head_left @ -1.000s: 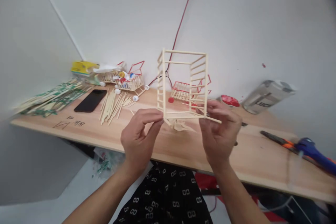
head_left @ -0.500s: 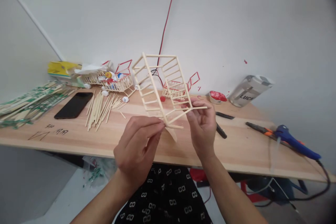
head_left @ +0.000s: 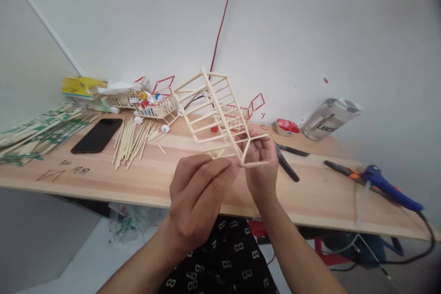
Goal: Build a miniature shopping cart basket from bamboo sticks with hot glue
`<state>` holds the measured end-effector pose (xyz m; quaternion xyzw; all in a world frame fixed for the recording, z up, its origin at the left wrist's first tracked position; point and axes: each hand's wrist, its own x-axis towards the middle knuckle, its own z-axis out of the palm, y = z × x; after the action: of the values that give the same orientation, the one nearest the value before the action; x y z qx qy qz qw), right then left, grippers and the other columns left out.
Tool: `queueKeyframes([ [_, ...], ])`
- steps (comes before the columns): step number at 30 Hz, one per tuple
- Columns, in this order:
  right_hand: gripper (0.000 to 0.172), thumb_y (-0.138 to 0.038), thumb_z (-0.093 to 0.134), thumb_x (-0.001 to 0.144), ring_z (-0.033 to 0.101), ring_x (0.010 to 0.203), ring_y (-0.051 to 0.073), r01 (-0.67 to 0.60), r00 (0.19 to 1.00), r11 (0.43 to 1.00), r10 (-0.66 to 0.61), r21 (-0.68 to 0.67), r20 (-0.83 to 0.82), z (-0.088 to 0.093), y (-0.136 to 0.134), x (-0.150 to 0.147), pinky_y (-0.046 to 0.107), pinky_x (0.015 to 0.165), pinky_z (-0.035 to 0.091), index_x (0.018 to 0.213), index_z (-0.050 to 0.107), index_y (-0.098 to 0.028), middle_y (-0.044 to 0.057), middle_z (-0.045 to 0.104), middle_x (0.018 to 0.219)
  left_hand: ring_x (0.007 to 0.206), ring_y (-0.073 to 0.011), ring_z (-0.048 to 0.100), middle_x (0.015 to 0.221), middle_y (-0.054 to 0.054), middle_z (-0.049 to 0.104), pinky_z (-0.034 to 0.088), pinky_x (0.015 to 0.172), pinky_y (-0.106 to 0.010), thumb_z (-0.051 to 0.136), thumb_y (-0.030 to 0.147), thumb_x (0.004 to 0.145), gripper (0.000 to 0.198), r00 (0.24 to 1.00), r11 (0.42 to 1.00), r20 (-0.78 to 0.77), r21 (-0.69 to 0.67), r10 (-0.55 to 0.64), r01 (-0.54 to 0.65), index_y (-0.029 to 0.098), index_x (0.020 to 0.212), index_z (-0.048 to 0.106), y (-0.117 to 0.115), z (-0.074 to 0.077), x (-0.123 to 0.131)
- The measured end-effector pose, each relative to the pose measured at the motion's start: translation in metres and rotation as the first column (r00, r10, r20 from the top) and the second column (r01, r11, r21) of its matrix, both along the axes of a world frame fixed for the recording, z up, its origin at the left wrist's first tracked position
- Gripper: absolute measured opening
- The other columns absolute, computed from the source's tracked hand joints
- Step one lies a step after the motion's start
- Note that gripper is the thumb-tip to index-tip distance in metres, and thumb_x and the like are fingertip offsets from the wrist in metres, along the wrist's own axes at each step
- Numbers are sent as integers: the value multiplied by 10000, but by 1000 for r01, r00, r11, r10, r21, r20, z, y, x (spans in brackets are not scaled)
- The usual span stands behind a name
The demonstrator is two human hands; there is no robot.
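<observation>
A basket-like frame of pale wooden sticks (head_left: 220, 109) is held tilted in the air above the table, its slatted side toward me. My left hand (head_left: 201, 190) pinches its lower corner between thumb and fingers. Behind the frame's lower right end, my right hand (head_left: 262, 161) grips it, with its fingers partly hidden by the sticks. Two short sticks jut out to the right from this end. Beyond the frame, a small stick cart with a red handle (head_left: 257, 103) stands on the table, partly covered by it.
Loose sticks (head_left: 129, 144) lie beside a black phone (head_left: 97, 136), with packaged sticks (head_left: 41, 133) farther left. Finished carts (head_left: 156, 106) stand at the back. Rightward are black-handled pliers (head_left: 287, 165), a red-filled cup (head_left: 287, 127), a grey bag (head_left: 330, 118) and a blue glue gun (head_left: 389, 187).
The stick frame has turned, bringing its slatted side round toward me. My left hand has moved right, closer to my right hand, still pinching the corner.
</observation>
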<state>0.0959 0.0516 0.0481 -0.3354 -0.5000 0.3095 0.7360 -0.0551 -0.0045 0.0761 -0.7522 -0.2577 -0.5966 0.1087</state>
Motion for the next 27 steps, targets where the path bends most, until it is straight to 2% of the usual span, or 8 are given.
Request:
queueKeyframes([
  [5,232,-281,648,833,628,1060,188,-27,998,998,24,-57,-62,-1,0,-2,427,1021,473,1013,508,-238,60,631,1116,976,-242,609,1052,-114,717,523,835,-403,663,20,786,343,999,1000,-32,22,0,0,94,1121,676,2,1,5],
  [11,273,-286,666,807,618,1079,188,-56,994,993,45,-103,-101,-2,0,-1,407,1009,471,1022,504,-244,59,634,1132,946,-235,597,1035,-108,723,523,788,-394,636,44,817,288,1000,999,-13,43,-8,9,109,1095,675,7,4,13],
  [16,260,-307,655,803,642,974,175,-61,992,987,43,-151,-122,-1,1,-3,369,920,508,1003,501,-246,35,650,1060,938,-208,594,1008,-73,731,524,795,-369,621,70,841,264,1000,999,-6,40,1,-1,162,1083,672,10,0,20],
  [21,232,-319,628,811,652,921,172,-82,990,982,61,-170,-128,-1,5,-3,359,870,527,983,491,-247,29,652,1012,966,-226,595,1021,-89,729,519,800,-380,633,81,837,285,999,999,-25,31,-24,24,140,1115,660,13,-7,22],
  [24,246,-300,642,807,647,964,173,-75,991,986,57,-148,-123,-5,8,0,370,913,515,998,499,-242,39,652,1058,964,-221,601,1031,-89,726,520,810,-384,642,72,829,298,1000,1000,0,16,-20,20,151,1117,656,15,-9,21],
  [27,240,-268,654,809,628,1052,176,-62,994,992,51,-110,-101,-8,8,3,392,1002,470,1008,524,-231,50,649,1105,908,-192,615,954,-65,728,524,812,-355,664,39,801,275,996,1000,87,-9,12,-11,170,1042,674,21,-6,18],
])
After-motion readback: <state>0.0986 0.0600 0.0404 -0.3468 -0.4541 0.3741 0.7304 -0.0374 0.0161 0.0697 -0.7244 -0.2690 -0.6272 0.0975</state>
